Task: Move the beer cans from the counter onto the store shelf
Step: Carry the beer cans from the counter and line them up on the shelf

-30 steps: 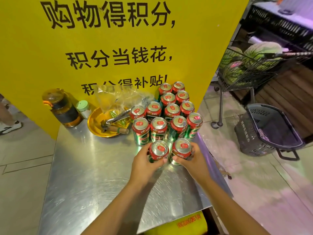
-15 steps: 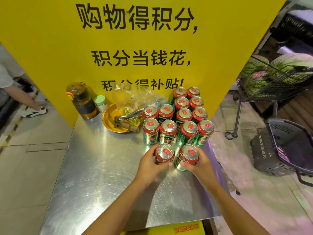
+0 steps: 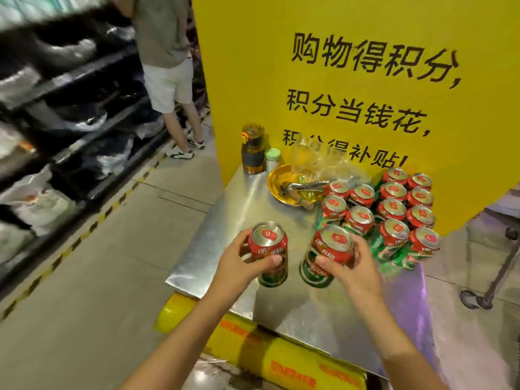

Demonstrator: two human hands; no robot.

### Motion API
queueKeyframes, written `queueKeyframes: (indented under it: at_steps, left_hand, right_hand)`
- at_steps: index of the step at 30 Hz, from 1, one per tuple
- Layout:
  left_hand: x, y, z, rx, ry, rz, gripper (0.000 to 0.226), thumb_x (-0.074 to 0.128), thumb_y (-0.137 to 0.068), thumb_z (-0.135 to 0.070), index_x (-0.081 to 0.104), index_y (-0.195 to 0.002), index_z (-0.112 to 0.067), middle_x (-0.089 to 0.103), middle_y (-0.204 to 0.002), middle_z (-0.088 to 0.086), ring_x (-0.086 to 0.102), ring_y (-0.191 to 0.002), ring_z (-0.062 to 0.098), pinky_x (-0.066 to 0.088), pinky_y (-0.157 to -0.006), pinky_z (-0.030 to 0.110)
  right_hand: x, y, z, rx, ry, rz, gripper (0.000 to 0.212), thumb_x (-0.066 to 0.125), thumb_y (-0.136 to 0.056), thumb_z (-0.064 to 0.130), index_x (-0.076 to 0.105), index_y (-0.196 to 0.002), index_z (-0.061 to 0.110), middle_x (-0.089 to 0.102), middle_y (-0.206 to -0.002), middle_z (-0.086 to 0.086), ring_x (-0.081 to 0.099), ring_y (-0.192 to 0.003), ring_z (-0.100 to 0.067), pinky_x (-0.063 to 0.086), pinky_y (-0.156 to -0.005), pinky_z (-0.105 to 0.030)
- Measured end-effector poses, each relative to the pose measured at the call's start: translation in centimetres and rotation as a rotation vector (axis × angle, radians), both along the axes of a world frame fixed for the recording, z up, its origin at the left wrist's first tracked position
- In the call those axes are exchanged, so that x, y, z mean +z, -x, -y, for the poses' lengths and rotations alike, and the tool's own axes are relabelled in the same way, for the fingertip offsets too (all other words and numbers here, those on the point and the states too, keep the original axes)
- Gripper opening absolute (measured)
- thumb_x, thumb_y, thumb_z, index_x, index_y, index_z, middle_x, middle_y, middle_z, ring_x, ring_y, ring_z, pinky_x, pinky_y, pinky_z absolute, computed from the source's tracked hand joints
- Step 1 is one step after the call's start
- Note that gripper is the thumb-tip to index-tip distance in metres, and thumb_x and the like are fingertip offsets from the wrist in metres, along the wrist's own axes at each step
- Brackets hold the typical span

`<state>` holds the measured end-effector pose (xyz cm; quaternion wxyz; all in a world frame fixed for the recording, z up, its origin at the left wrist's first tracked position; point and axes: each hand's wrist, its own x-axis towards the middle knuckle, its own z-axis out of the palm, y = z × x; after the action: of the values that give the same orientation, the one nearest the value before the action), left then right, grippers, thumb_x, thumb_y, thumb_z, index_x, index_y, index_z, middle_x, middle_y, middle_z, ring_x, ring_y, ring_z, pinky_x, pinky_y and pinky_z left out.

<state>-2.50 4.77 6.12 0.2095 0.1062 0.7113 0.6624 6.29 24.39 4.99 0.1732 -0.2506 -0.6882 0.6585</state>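
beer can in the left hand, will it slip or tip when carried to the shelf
The left hand wraps the beer can around its middle, so it probably won't tip. Its glossy metal wall could be slippery. The unopened top suggests it is full, likely heavy for its size.

Bare forearms (image 3: 180, 330); no visible sleeves

The light is bright and even, and it seems to come from above. The shiny metal counter (image 3: 242, 209) throws back white glare in streaks. The arms cast soft dark shadows on it. The yellow sign (image 3: 351, 29) glows strongly. The shelf (image 3: 70, 88) on the left is dark and badly smeared with blur, so its goods cannot be made out. The cans (image 3: 394, 209) at the back look a bit fuzzy. Straight lines bend near the edges, like the floor stripe (image 3: 70, 246).
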Motion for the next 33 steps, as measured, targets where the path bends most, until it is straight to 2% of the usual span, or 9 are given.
queueKeyframes:
  at_steps: [5, 10, 15, 18, 22, 25, 28, 31, 33]
  left_hand:
    - [2.6, -2.1, 11.7, 0.347, -0.028, -0.009, 0.081, 0.079, -0.042, -0.047, 0.058, -0.118, -0.026, 0.068, -0.108, -0.008, 0.063, -0.098, 0.003, 0.052, -0.074, 0.012]
    - [4.3, -4.4, 24.2, 0.729, 0.009, -0.017, 0.067, 0.077, -0.038, -0.052, 0.058, -0.101, -0.039, 0.068, -0.1, -0.014, 0.062, -0.095, 0.002, 0.049, -0.076, 0.021]
    - [4.7, -5.6, 36.1, 1.029, 0.012, 0.006, 0.071, 0.079, -0.039, -0.05, 0.055, -0.104, -0.038, 0.063, -0.108, -0.011, 0.058, -0.101, 0.007, 0.046, -0.076, 0.023]
    - [5.0, -5.6, 42.8, 1.154, 0.0, -0.004, 0.072, 0.077, -0.034, -0.052, 0.057, -0.102, -0.037, 0.065, -0.107, -0.007, 0.06, -0.101, 0.011, 0.047, -0.074, 0.024]
    - [5.5, -4.7, 51.1, 1.261, 0.022, -0.046, 0.07, 0.076, -0.032, -0.051, 0.059, -0.098, -0.035, 0.068, -0.101, -0.005, 0.062, -0.097, 0.011, 0.047, -0.071, 0.024]
    - [5.7, -3.0, 56.5, 1.291, 0.071, -0.044, 0.081, 0.087, -0.036, -0.05, 0.057, -0.109, -0.031, 0.065, -0.109, -0.004, 0.06, -0.102, 0.016, 0.047, -0.075, 0.028]
    - [5.9, 0.1, 60.6, 1.297, 0.115, -0.049, 0.077, 0.08, -0.05, -0.04, 0.051, -0.121, -0.029, 0.06, -0.115, -0.005, 0.056, -0.105, 0.014, 0.046, -0.076, 0.027]
    - [6.4, 4.4, 63.6, 1.264, 0.111, -0.075, 0.058, 0.081, -0.059, -0.033, 0.053, -0.109, -0.04, 0.06, -0.111, -0.012, 0.054, -0.102, 0.006, 0.044, -0.071, 0.022]
    - [6.8, 7.9, 65.2, 1.23, 0.11, -0.091, 0.056, 0.085, -0.055, -0.041, 0.052, -0.1, -0.046, 0.06, -0.108, -0.016, 0.054, -0.101, 0.003, 0.045, -0.072, 0.022]
  right_hand:
    - [3.3, 3.8, 9.2, 0.381, 0.054, -0.046, 0.067, 0.091, -0.049, 0.025, 0.059, -0.107, 0.022, 0.07, -0.102, -0.002, 0.066, -0.094, -0.014, 0.052, -0.081, -0.029]
    - [4.9, 8.5, 21.1, 0.711, 0.117, -0.063, 0.069, 0.082, -0.042, 0.037, 0.061, -0.107, 0.025, 0.07, -0.103, 0.001, 0.066, -0.095, -0.014, 0.053, -0.075, -0.027]
    - [5.7, 13.0, 34.4, 0.962, 0.157, -0.033, 0.077, 0.083, -0.038, 0.041, 0.059, -0.11, 0.03, 0.069, -0.106, 0.003, 0.065, -0.099, -0.015, 0.053, -0.08, -0.03]
    - [5.9, 15.5, 42.1, 1.06, 0.167, -0.028, 0.067, 0.082, -0.037, 0.04, 0.063, -0.101, 0.036, 0.071, -0.101, 0.009, 0.067, -0.094, -0.01, 0.051, -0.078, -0.026]
    - [6.3, 18.6, 51.5, 1.129, 0.17, -0.021, 0.073, 0.081, -0.034, 0.042, 0.06, -0.103, 0.033, 0.071, -0.099, 0.01, 0.067, -0.092, -0.009, 0.05, -0.075, -0.024]
    - [6.5, 21.0, 57.3, 1.14, 0.172, -0.034, 0.077, 0.082, -0.034, 0.043, 0.061, -0.107, 0.031, 0.07, -0.102, 0.005, 0.066, -0.095, -0.013, 0.051, -0.076, -0.027]
    - [6.7, 23.9, 61.4, 1.14, 0.168, -0.039, 0.069, 0.082, -0.037, 0.039, 0.062, -0.102, 0.032, 0.071, -0.097, 0.009, 0.066, -0.092, -0.01, 0.05, -0.075, -0.026]
    - [6.8, 27.7, 64.4, 1.132, 0.153, -0.037, 0.073, 0.081, -0.035, 0.042, 0.061, -0.104, 0.033, 0.071, -0.097, 0.008, 0.066, -0.091, -0.009, 0.049, -0.072, -0.023]
    - [6.7, 30.7, 66.2, 1.127, 0.14, -0.039, 0.078, 0.079, -0.033, 0.045, 0.06, -0.107, 0.031, 0.07, -0.1, 0.006, 0.065, -0.094, -0.011, 0.049, -0.072, -0.024]
